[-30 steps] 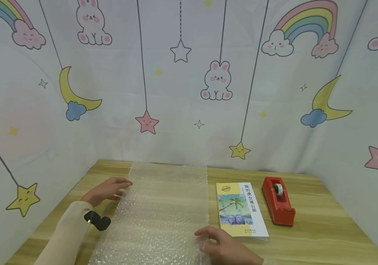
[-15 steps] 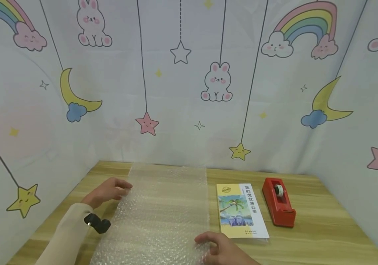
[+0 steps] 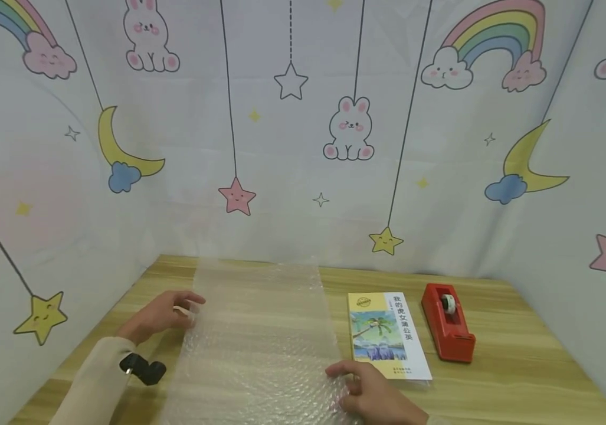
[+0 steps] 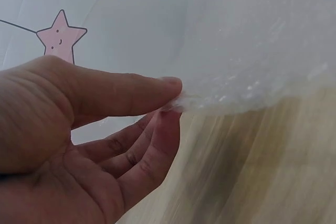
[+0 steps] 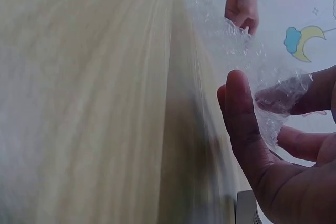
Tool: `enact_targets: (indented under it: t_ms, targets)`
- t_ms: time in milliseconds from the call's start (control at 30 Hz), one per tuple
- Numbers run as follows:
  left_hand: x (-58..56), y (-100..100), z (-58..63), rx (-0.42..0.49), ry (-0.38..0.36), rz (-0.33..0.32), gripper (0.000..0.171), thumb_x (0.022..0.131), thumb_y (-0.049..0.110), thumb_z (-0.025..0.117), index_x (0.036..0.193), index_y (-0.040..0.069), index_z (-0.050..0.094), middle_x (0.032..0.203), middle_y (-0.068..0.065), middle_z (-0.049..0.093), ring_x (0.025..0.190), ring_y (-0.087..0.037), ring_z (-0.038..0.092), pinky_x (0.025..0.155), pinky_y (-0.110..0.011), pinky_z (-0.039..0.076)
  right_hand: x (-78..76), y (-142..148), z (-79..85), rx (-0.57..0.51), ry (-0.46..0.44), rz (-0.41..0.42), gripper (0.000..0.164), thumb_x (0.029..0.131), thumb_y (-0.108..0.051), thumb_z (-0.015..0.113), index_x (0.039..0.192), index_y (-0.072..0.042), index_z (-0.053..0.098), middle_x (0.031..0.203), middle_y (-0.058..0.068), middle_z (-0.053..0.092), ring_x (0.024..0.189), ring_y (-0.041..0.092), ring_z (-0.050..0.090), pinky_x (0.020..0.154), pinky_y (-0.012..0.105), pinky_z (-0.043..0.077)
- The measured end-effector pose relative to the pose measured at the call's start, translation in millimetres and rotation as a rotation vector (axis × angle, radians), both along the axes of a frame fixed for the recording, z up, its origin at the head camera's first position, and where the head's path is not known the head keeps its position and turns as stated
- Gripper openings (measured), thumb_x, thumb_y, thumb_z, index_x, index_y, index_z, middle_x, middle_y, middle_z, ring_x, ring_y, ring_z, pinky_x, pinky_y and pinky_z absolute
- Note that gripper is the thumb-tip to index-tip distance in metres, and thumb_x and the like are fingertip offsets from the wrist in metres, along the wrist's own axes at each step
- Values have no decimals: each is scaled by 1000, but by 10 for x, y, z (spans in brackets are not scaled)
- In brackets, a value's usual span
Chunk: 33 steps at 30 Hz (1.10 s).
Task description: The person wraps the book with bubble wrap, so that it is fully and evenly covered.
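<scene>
A clear plastic bubble-wrap sheet [image 3: 260, 336] is pinched at opposite edges by left hand [image 3: 161, 311] and right hand [image 3: 377, 392]; its apparent positioning needs level lowering.

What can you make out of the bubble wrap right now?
The bubble wrap is a clear sheet, plastic by its look, dimpled and glossy, its near end cut off by the head view's frame. The left hand pinches its left edge, raised off the wood-grain tabletop; the right hand holds its right edge. It is spread out left of the book.
</scene>
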<state>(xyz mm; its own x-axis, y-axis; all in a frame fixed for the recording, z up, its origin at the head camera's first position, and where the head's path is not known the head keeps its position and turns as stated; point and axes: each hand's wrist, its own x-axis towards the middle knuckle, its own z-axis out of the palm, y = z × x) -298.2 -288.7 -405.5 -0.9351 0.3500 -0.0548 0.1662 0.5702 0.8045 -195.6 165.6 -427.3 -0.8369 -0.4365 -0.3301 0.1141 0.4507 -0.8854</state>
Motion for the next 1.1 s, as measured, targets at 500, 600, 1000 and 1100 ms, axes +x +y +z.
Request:
enact_targets:
  t_ms: [500, 600, 1000, 1100]
  targets:
    - [185, -29, -37, -83, 9, 59, 54, 80, 7, 80, 130, -2, 61, 121, -22, 61, 108, -30, 59, 83, -34, 52, -56, 148, -22, 51, 289, 27, 47, 82, 0, 67, 128, -4, 63, 134, 19, 59, 79, 11, 57, 60, 18, 45]
    - [205, -33, -51, -105, 18, 68, 54, 79, 9, 81, 129, -1, 62, 120, -21, 62, 107, -29, 58, 82, -34, 51, -70, 155, -14, 87, 316, 14, 47, 81, 0, 68, 128, -4, 63, 129, 16, 60, 66, 6, 52, 54, 18, 42]
    - [278, -29, -66, -107, 1, 69, 55, 79, 13, 82, 129, 1, 62, 119, -21, 59, 103, -26, 57, 80, -32, 50, -55, 179, 22, 106, 431, 3, 49, 80, 0, 66, 129, -1, 61, 127, 18, 64, 62, 4, 55, 48, 20, 44]
    - [292, -29, -55, -104, -3, 65, 54, 81, 15, 81, 129, 1, 62, 118, -20, 60, 104, -26, 57, 80, -32, 50, -55, 192, 20, 101, 444, 12, 50, 80, 0, 66, 130, 0, 60, 127, 19, 64, 60, 2, 55, 47, 20, 45]
